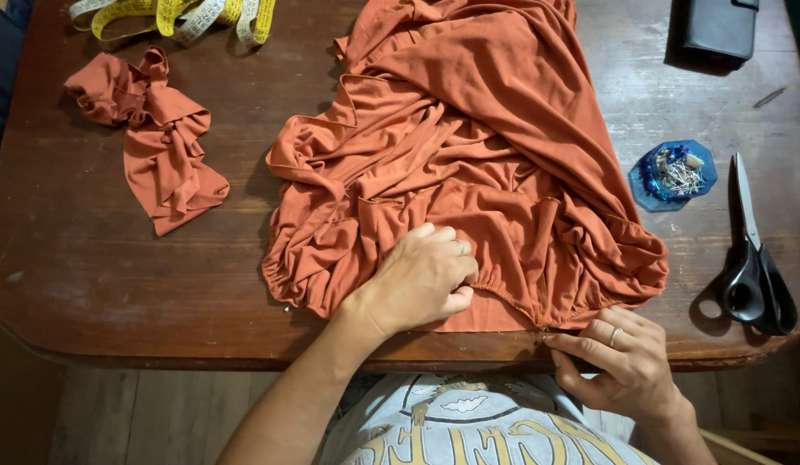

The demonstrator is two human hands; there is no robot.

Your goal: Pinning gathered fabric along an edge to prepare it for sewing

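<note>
Hands work a gathered seam on a rust-orange jersey garment spread across a worn wooden table, its hem lying along the near edge. The left hand rests curled on the cloth, fingers bent and pressing the gathers flat, thumb tucked against the folded edge. The right hand pinches the hem at the table's lip between thumb and fingertips; whether it also holds a pin or needle cannot be told from this view.

Steady work here would seem to call for the left hand keeping the gathers pinned down while the right draws the hem taut, since the slack jersey bunches readily.

Room is tight on the near side, where the hem sits almost at the drop. To the right lie black-handled scissors, blades pointing away, and a blue pin box just beside the garment's folds. A black case sits at the far right corner. Left of the garment, well apart, lie a crumpled scrap of matching fabric and a yellow tape measure, with bare wood between.
</note>
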